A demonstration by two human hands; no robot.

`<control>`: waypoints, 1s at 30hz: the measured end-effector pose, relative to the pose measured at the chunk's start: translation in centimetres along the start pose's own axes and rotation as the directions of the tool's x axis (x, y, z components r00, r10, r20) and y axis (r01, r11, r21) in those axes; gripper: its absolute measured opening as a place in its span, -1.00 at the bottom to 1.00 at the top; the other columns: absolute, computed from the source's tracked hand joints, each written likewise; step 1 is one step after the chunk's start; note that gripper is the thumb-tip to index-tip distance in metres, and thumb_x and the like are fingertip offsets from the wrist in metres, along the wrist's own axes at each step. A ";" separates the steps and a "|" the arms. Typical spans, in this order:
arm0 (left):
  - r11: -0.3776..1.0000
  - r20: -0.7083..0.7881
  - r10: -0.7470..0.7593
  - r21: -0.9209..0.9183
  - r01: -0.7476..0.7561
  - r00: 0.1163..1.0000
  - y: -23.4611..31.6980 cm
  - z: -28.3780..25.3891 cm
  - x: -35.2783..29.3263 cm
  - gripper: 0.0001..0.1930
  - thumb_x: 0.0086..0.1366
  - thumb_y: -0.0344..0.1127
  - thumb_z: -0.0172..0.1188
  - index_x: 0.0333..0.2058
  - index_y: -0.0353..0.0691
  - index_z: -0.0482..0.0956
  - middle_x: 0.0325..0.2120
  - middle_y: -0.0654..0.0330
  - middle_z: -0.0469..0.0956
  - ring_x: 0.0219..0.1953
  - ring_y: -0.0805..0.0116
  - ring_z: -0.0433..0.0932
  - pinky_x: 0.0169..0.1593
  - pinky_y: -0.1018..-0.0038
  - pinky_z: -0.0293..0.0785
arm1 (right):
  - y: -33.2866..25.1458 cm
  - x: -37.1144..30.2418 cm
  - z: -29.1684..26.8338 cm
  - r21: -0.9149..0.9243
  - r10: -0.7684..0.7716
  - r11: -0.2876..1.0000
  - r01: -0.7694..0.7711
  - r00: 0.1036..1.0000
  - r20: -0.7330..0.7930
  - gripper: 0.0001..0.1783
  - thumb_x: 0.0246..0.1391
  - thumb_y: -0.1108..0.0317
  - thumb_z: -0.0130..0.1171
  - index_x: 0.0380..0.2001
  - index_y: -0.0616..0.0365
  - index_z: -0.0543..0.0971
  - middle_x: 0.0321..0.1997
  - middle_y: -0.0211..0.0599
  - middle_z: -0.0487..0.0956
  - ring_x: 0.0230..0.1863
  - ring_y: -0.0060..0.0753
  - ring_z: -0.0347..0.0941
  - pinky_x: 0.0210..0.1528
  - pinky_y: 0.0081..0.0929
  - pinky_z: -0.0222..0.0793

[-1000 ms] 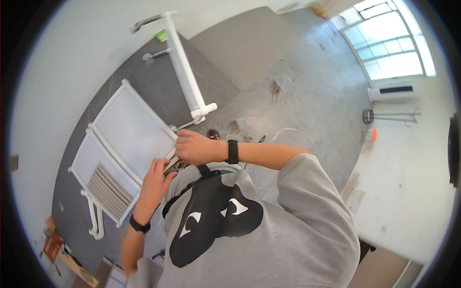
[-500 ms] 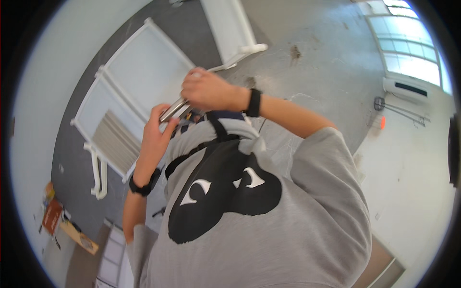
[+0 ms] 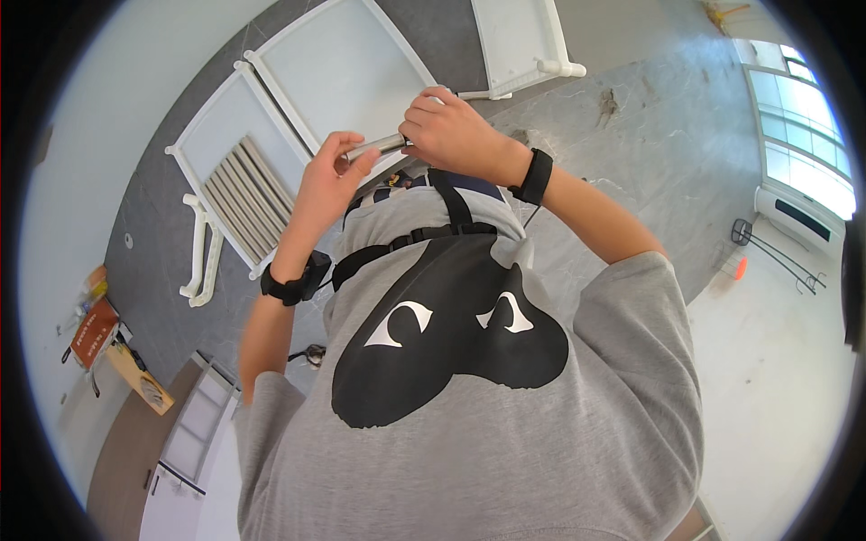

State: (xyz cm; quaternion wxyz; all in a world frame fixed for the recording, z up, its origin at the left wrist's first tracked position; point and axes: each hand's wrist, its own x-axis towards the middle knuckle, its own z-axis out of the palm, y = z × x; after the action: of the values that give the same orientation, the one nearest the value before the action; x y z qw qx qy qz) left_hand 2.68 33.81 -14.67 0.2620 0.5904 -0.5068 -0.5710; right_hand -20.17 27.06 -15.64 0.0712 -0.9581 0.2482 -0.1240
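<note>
A short silver metal tube is held crosswise between my hands, in front of my chest. My left hand pinches its left end between thumb and fingers. At the other end, the fingers of my right hand are wrapped around the tube and hide that part. Beyond my left forearm, several similar metal tubes lie side by side on a white rimmed panel. A second, larger white panel adjoins it and reaches behind my hands.
Another white panel with rounded rails stands farther off. White bracket-like parts rest on the grey floor at the left. A red-brown package and a wooden board are at the far left. A wall heater-like white unit hangs right.
My view has shifted, so the panels and tubes sit differently in the picture. The held tube has turned closer to level. Both hands keep their hold on it.
</note>
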 end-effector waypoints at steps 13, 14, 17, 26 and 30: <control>0.869 0.048 0.335 0.372 -0.328 0.941 -1.3 -1.9 -2.3 -0.70 0.31 -0.25 0.28 -0.03 -0.18 0.56 -0.28 0.13 0.65 -0.31 0.20 0.62 -0.25 0.37 0.51 | -0.4 0.4 -0.9 0.484 0.062 0.808 -0.335 0.866 0.496 -0.67 0.12 0.14 0.24 -0.19 0.16 0.63 -0.25 -0.21 0.64 -0.09 -0.25 0.52 0.10 -0.37 0.32; 0.870 0.043 0.333 0.370 -0.325 0.942 -1.2 -1.9 -2.6 -0.70 0.31 -0.25 0.28 -0.03 -0.18 0.56 -0.28 0.13 0.65 -0.31 0.20 0.62 -0.25 0.37 0.51 | -0.1 0.7 -1.1 0.574 0.031 0.627 -0.527 0.753 0.658 -0.63 0.14 0.12 0.21 -0.12 0.16 0.65 -0.20 -0.19 0.66 -0.06 -0.29 0.53 0.10 -0.41 0.32; 0.753 0.075 0.499 0.456 -0.475 0.863 -0.8 -2.0 -3.4 -0.68 0.25 -0.24 0.32 -0.04 -0.16 0.58 -0.28 0.15 0.65 -0.31 0.15 0.59 -0.21 0.34 0.49 | 0.9 1.5 -1.9 0.596 -0.093 0.552 -0.583 0.668 0.739 -0.56 0.16 0.10 0.21 -0.01 0.14 0.66 -0.12 -0.24 0.67 -0.05 -0.40 0.51 0.10 -0.47 0.31; 0.582 0.120 0.626 0.586 -0.564 0.770 -0.1 -2.8 -4.4 -0.67 0.16 -0.28 0.38 -0.12 -0.26 0.61 -0.29 0.13 0.66 -0.27 0.12 0.57 -0.18 0.33 0.48 | 2.2 2.4 -0.9 0.707 -0.322 0.270 -0.653 0.631 0.706 -0.52 0.18 0.01 0.21 -0.05 0.19 0.67 -0.21 -0.47 0.64 -0.13 -0.57 0.44 0.05 -0.53 0.28; 0.898 0.001 0.238 0.381 -0.221 0.971 -1.9 -1.7 -4.1 -0.76 0.33 -0.17 0.25 -0.22 -0.23 0.59 -0.41 0.16 0.64 -0.39 0.22 0.59 -0.26 0.37 0.46 | 1.1 2.7 -1.7 0.596 -0.159 0.551 -0.584 0.628 0.762 -0.61 0.17 0.09 0.24 -0.10 0.18 0.65 -0.26 -0.46 0.64 -0.16 -0.50 0.49 0.05 -0.46 0.32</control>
State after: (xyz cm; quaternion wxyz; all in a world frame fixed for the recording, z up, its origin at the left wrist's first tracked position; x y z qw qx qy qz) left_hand 5.55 37.68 -14.29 0.2202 0.5787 -0.6673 -0.4140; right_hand -18.85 24.61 -13.64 0.6088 -0.7318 0.2387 0.1922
